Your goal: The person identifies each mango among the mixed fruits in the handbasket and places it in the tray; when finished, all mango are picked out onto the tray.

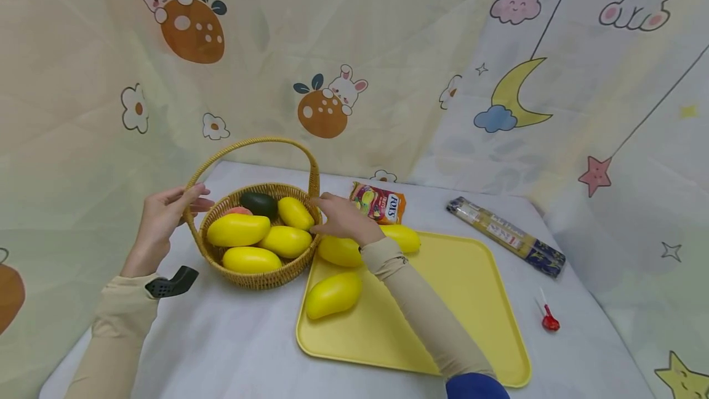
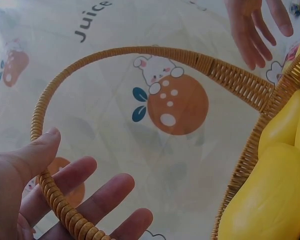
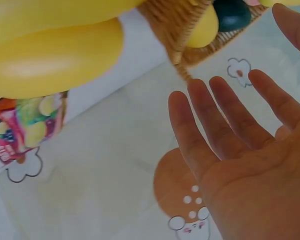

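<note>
A wicker basket (image 1: 259,279) with a tall arched handle (image 2: 124,50) stands on the left of the table. It holds several yellow mangoes (image 1: 239,230), a dark green avocado (image 1: 259,204) and a partly hidden pinkish fruit (image 1: 238,210). My left hand (image 1: 166,217) is at the handle's left side, which passes between thumb and fingers; the fingers are loosely extended, not wrapped around it. By the basket's right side is my right hand (image 1: 346,219), its fingers (image 3: 210,120) spread and fairly straight, with nothing held. Whether it touches the wicker, I cannot tell.
A yellow tray (image 1: 443,300) lies to the right, with a mango (image 1: 333,295) at its left and more behind my right wrist. Past the tray are a Fox's candy bag (image 1: 382,203), a long blue-and-gold packet (image 1: 506,234) and a red lollipop (image 1: 550,321). Printed cloth hangs behind.
</note>
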`<action>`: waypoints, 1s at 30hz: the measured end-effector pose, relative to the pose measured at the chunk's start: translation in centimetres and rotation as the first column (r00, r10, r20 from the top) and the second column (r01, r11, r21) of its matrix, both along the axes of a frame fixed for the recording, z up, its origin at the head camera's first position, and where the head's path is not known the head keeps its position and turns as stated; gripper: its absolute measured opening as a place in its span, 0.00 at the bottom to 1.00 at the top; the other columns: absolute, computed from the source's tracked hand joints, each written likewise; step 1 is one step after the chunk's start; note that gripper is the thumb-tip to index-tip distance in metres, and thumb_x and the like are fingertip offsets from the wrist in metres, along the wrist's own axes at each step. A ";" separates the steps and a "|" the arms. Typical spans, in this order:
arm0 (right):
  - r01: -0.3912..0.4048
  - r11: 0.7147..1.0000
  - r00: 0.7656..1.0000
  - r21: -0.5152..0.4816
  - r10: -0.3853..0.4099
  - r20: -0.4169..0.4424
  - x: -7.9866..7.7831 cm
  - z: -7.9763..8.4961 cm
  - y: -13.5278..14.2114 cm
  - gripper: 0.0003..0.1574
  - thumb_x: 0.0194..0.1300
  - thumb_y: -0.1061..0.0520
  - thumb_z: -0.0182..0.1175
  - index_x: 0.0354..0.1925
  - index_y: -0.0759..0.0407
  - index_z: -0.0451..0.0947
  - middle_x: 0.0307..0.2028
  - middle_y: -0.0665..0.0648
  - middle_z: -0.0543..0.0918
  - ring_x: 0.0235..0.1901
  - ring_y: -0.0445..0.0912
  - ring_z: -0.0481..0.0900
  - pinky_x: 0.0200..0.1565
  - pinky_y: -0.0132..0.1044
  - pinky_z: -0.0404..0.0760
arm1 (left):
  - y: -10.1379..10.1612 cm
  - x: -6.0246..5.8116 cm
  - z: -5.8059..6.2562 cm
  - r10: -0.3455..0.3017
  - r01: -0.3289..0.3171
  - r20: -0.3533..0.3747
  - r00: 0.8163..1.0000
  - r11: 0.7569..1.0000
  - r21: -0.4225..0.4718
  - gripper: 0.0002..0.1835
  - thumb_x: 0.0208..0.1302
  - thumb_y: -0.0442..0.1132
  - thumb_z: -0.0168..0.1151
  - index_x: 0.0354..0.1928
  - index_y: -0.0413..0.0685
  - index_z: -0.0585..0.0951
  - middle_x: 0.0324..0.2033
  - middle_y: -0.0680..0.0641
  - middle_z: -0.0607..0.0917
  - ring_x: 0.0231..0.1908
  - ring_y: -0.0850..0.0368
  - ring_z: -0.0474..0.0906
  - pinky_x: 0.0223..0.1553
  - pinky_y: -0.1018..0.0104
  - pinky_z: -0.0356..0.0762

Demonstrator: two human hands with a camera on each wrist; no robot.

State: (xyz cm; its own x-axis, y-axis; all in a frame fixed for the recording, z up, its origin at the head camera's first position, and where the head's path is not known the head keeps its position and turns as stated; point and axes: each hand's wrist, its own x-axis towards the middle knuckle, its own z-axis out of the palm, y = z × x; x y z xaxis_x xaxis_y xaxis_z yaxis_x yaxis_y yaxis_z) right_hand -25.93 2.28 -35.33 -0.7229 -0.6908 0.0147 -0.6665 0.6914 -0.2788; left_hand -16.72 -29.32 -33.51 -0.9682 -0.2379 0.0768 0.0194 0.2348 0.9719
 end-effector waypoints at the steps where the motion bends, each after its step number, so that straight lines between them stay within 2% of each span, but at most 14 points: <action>1: -0.004 1.000 1.000 0.013 0.004 -0.004 0.0 0.2 -0.5 0.39 0.63 0.48 0.65 0.67 0.56 0.66 0.61 0.59 0.73 0.56 0.51 0.75 0.56 0.44 0.75 | 0.0 0.0 0.0 0.002 -0.002 0.000 1.000 1.000 -0.006 0.17 0.64 0.58 0.58 0.44 0.56 0.82 0.26 0.67 0.86 0.32 0.72 0.82 0.39 0.75 0.73; 7: -0.017 0.998 0.999 0.061 0.015 0.031 0.2 0.7 -3.0 0.38 0.63 0.46 0.64 0.68 0.52 0.66 0.65 0.56 0.70 0.61 0.50 0.71 0.60 0.42 0.71 | 0.0 0.0 0.0 0.010 -0.010 0.008 1.000 1.000 -0.019 0.18 0.64 0.59 0.57 0.45 0.55 0.81 0.26 0.68 0.85 0.33 0.72 0.82 0.39 0.76 0.72; 12: -0.023 0.995 0.999 0.094 0.020 0.032 0.1 0.1 -4.3 0.38 0.63 0.46 0.64 0.67 0.53 0.66 0.65 0.55 0.70 0.65 0.50 0.67 0.61 0.43 0.71 | 0.0 -0.1 0.0 0.007 -0.007 0.013 1.000 1.000 -0.020 0.18 0.64 0.59 0.57 0.45 0.56 0.81 0.26 0.68 0.85 0.33 0.72 0.81 0.39 0.75 0.72; 16: -0.027 0.991 0.999 0.134 0.023 0.026 0.1 -0.4 -5.0 0.38 0.63 0.45 0.64 0.68 0.52 0.66 0.64 0.55 0.71 0.61 0.49 0.71 0.57 0.43 0.75 | 0.1 0.0 0.1 0.001 -0.001 0.012 1.000 1.000 -0.010 0.15 0.65 0.57 0.57 0.44 0.57 0.81 0.26 0.67 0.86 0.33 0.71 0.82 0.39 0.75 0.72; 23: -0.050 0.983 0.999 0.178 0.051 -0.002 0.1 -1.5 -5.8 0.38 0.63 0.44 0.64 0.67 0.53 0.66 0.57 0.55 0.76 0.48 0.45 0.76 0.48 0.36 0.77 | 0.2 0.1 0.1 0.012 -0.012 0.021 1.000 1.000 -0.010 0.17 0.64 0.59 0.57 0.44 0.57 0.81 0.26 0.67 0.86 0.33 0.71 0.82 0.40 0.74 0.72; 30: -0.062 0.981 0.998 0.184 0.061 0.011 0.3 -2.7 -6.5 0.35 0.62 0.45 0.65 0.65 0.52 0.70 0.53 0.53 0.78 0.48 0.43 0.75 0.49 0.33 0.75 | 0.3 0.2 0.1 0.018 -0.017 0.033 0.999 1.000 -0.022 0.20 0.64 0.60 0.57 0.46 0.55 0.81 0.26 0.68 0.85 0.33 0.72 0.81 0.41 0.74 0.70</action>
